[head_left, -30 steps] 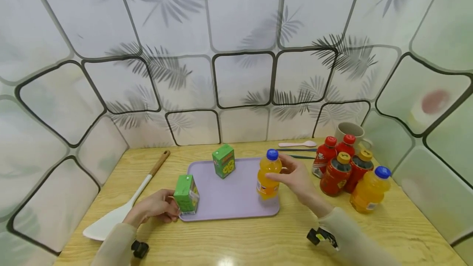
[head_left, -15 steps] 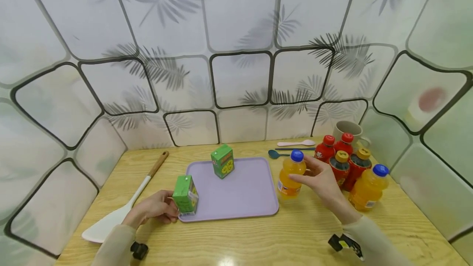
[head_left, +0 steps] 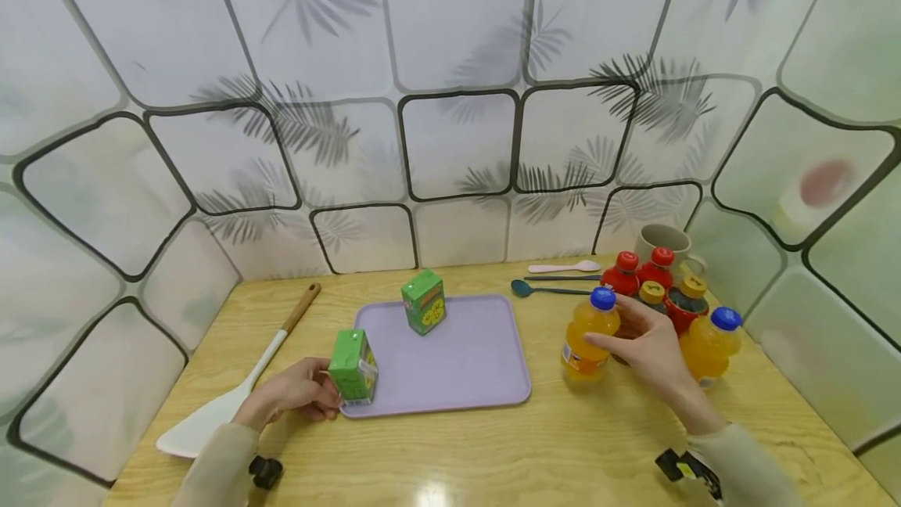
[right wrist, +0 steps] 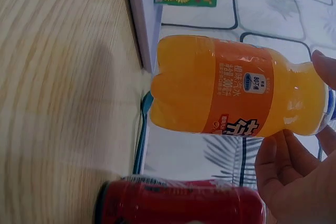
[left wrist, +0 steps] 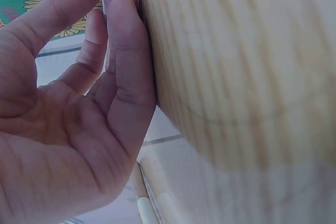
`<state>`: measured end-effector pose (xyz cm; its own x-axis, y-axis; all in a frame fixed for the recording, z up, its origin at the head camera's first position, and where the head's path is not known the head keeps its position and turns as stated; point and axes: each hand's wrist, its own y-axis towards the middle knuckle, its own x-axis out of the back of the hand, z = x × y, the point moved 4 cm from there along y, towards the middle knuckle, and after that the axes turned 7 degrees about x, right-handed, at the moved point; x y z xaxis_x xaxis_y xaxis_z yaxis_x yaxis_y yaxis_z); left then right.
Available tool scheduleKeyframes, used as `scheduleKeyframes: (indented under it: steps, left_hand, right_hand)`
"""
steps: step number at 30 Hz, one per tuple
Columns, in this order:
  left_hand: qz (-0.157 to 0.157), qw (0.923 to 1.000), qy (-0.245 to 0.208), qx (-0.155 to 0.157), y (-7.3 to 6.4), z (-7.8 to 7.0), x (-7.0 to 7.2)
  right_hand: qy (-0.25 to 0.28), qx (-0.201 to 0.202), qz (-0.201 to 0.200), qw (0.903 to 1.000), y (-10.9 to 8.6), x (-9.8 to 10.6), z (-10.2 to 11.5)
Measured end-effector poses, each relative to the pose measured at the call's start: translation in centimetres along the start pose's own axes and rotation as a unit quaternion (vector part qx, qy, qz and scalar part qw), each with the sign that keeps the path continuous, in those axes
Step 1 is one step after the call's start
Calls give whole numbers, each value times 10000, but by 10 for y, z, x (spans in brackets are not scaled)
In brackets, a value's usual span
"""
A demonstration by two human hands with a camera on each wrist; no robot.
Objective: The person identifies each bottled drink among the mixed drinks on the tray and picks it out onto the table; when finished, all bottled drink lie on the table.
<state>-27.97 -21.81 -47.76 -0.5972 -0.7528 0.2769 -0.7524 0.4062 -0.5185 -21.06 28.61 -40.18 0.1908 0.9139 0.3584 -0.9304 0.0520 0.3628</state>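
Note:
My right hand (head_left: 651,343) grips an orange soda bottle (head_left: 586,343) with a blue cap near its neck. The bottle is held above the table, right of the lilac tray (head_left: 450,366); its orange label (right wrist: 239,87) faces the right wrist camera. At the tray's front left corner my left hand (head_left: 299,390) rests low, thumb and fingers (left wrist: 126,45) closing together at the rim, beside a green drink carton (head_left: 352,366). That carton stands at the corner and partly hides the fingertips. A second green carton (head_left: 425,303) stands at the tray's back edge.
Red-capped bottles (head_left: 621,275), gold-capped bottles (head_left: 686,307), another orange soda bottle (head_left: 709,344) and a mug (head_left: 662,242) cluster at the right. A blue-green spoon (head_left: 522,288) and a pink spoon (head_left: 563,267) lie at the back. A white spatula (head_left: 204,421) lies at left.
My right hand has carried the orange soda bottle rightward from over the tray's right end to over the table by the other bottles. My left hand and both cartons have stayed put.

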Motion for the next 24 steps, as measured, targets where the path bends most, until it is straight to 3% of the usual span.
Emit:
scheduleKeyframes:
  steps: [24]
  left_hand:
    - [1, 9999, 3, -113, 1, 1, 1]
  right_hand:
    - [-1037, -543, -230, 9929, -16, 40, -14]
